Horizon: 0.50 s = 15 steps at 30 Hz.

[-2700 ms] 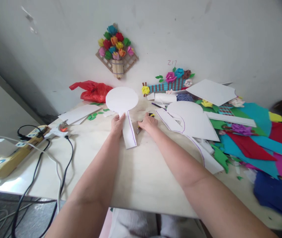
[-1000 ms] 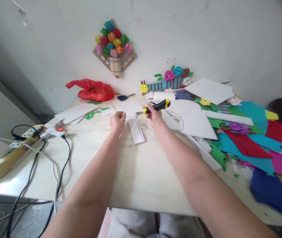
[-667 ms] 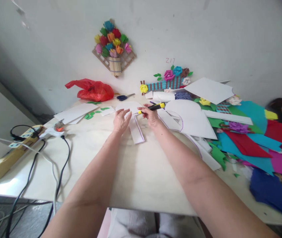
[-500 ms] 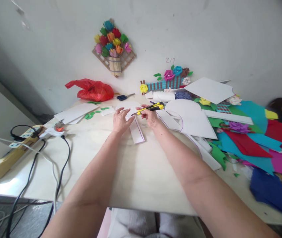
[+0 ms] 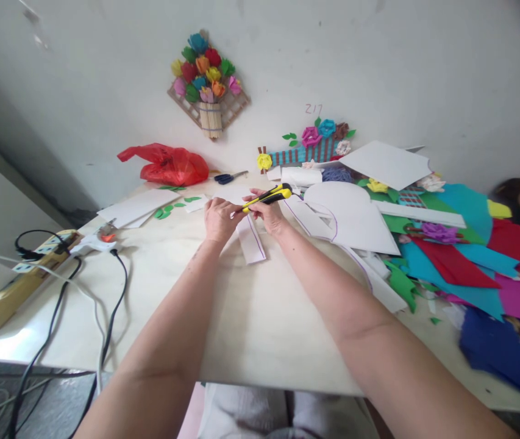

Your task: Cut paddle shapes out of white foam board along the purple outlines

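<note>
My right hand (image 5: pixel 266 214) is closed around a yellow and black utility knife (image 5: pixel 269 196), which slants down to the left. Its front end meets the fingers of my left hand (image 5: pixel 219 219), which are curled together; whether they pinch the knife's tip or a bit of white sheet is hidden. Below the hands lies a white strip (image 5: pixel 251 241) with a purple line along its edge. Behind them a white sheet (image 5: pixel 227 192) is partly covered by my fingers. To the right is a white board with a rounded top (image 5: pixel 351 216).
Scissors (image 5: pixel 227 177) and a red plastic bag (image 5: pixel 175 166) lie at the back, green paper leaves (image 5: pixel 164 211) to the left. A power strip (image 5: pixel 22 283) with cables is at the left edge. Coloured sheets (image 5: pixel 461 268) pile up on the right. A flower decoration (image 5: pixel 211 119) hangs on the wall.
The knife and my right hand have shifted slightly left. My left hand, spread before, has drawn its fingers together at the knife's front end.
</note>
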Available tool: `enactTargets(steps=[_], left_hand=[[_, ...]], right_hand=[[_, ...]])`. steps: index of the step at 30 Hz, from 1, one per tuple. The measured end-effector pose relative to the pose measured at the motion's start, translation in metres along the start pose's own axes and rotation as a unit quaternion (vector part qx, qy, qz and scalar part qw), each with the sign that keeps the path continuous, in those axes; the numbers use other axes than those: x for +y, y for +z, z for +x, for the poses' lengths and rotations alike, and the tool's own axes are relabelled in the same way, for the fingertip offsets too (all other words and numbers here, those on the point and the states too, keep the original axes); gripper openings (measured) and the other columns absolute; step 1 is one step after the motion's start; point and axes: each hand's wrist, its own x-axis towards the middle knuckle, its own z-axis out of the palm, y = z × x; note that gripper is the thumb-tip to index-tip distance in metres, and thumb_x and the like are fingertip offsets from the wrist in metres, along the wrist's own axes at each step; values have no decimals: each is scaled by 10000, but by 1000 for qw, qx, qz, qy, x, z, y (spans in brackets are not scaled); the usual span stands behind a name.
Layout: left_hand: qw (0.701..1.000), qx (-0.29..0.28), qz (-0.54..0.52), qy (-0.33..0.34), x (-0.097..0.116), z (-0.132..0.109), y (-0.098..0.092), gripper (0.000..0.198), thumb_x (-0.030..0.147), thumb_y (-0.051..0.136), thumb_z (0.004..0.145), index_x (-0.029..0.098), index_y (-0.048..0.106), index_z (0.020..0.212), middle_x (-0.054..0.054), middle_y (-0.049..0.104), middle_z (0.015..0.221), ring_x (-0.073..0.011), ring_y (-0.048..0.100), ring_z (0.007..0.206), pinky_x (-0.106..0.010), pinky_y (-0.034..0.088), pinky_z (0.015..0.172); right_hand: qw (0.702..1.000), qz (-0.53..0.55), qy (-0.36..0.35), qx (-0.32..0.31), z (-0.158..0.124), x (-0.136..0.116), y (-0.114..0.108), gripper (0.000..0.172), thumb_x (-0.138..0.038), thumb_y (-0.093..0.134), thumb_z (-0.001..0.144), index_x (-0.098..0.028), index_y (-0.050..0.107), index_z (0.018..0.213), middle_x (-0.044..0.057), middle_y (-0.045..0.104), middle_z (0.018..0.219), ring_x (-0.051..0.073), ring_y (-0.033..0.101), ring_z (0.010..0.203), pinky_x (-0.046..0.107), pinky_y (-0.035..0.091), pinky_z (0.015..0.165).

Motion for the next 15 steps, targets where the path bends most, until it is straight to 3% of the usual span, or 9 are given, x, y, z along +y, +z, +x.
enactTargets(steps=[5, 9, 13, 15], left_hand=[[1000, -11, -1, -14, -1, 0, -1, 222, 436, 592, 833, 281, 745, 788, -37, 712, 749, -238, 555, 866, -424, 349, 891], [1000, -5, -2, -8, 1, 0, 0, 258, 476, 565, 842, 295, 739, 784, -30, 715, 771, -235, 560, 862, -434, 346, 925], [999, -18, 10, -42, 1, -3, 2, 381, 535, 566, 819, 277, 699, 1066, -56, 707, 1029, -249, 558, 1033, -432, 305, 1029], [995, -66, 24, -76, 0, -5, 5, 547, 563, 557, 807, 252, 593, 1256, -69, 635, 1229, -262, 480, 1209, -440, 225, 1103]], right_hand=[[998, -38, 29, 37, 3, 4, 4, 422, -285, 807, 510, -170, 582, 848, -73, 540, 565, 36, 399, 420, 174, 316, 394], [991, -112, 62, 48, 0, 3, 4, 376, -399, 817, 538, -158, 580, 703, -76, 473, 476, 27, 329, 368, 173, 233, 323], [986, -124, 90, 64, -2, -2, 0, 294, -416, 715, 696, -155, 580, 712, -55, 506, 450, 42, 409, 356, 153, 283, 326], [985, -115, 94, 84, -1, -2, -3, 242, -375, 675, 744, -152, 589, 782, -34, 563, 488, 58, 494, 391, 141, 333, 350]])
